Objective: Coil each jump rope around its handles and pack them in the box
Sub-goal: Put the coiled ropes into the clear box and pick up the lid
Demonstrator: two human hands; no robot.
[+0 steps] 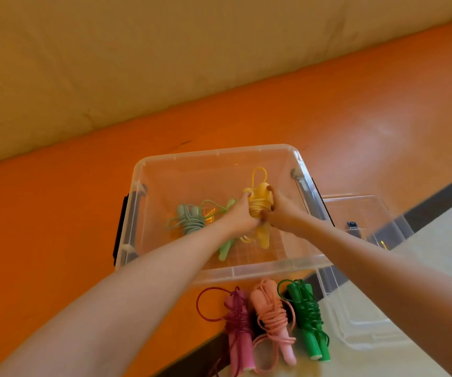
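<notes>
While both hands hover over the clear box (pixel 219 269), the left hand (pixel 242 213) and right hand (pixel 280 210) are wrapped tight around the yellow rope bundle (pixel 259 202), held just inside the box's open top, one loop poking up free at the far end. Already down in there: a pale teal bundle (pixel 191 220) and a light green rope (pixel 226 248). Waiting on the floor just in front of the box are the magenta bundle (pixel 237 322), the pink bundle (pixel 272 314) and the dark green bundle (pixel 309 317). The danger, I'd say: let go carelessly and those yellow wraps spring loose, or that stray loop snags the green rope underneath.
</notes>
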